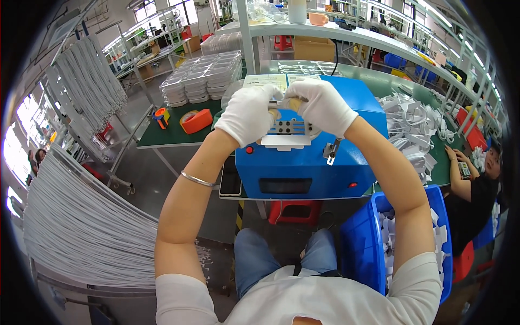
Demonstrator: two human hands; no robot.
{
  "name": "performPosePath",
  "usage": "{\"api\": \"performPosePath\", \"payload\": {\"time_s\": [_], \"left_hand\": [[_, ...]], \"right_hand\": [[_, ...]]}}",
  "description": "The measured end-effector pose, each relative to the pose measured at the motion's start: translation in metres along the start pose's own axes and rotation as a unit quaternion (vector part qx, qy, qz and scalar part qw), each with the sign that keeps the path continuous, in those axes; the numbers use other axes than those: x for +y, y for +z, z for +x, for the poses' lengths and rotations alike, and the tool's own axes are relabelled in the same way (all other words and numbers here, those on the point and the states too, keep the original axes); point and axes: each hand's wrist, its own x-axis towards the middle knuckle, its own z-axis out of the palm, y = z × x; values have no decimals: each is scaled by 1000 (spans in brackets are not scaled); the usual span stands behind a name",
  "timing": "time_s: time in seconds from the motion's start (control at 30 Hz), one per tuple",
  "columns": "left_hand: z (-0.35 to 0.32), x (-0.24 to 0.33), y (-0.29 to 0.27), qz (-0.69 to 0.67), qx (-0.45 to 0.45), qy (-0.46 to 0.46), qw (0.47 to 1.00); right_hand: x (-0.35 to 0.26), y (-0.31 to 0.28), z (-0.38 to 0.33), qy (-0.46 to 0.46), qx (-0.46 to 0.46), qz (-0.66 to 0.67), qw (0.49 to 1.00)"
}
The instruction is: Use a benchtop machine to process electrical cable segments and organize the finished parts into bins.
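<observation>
Both my hands wear white gloves and meet over the top of a blue box-shaped machine (303, 162). My left hand (247, 114) and my right hand (320, 105) pinch a small pale item between their fingertips, just above the machine's grey metal fixture (288, 128). The item itself is mostly hidden by the fingers. A silver bangle (197, 180) sits on my left forearm. A small metal lever (331, 151) hangs on the machine's front right.
A thick hanging bundle of white cables (81, 227) fills the left. Stacked clear plastic trays (203, 76) and orange tape rolls (196, 120) lie on the green table (162, 135). A blue bin (363, 244) with white pieces stands at my right. Another person (474, 184) sits far right beside a white cable pile (414, 124).
</observation>
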Motion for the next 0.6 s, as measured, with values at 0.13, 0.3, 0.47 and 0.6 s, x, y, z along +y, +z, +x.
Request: {"api": "performPosePath", "payload": {"time_s": [0.13, 0.3, 0.47, 0.6], "left_hand": [[-3, -3, 4, -23, 63, 20, 998], [-3, -4, 7, -18, 76, 26, 997], [-1, -4, 7, -8, 86, 38, 996], [-6, -5, 3, -9, 97, 51, 994]], "right_hand": [[-1, 1, 2, -12, -4, -13, 1000], [-15, 6, -7, -94, 13, -189, 977], [-9, 1, -8, -115, 35, -188, 975], [-12, -13, 19, 236, -136, 124, 954]]}}
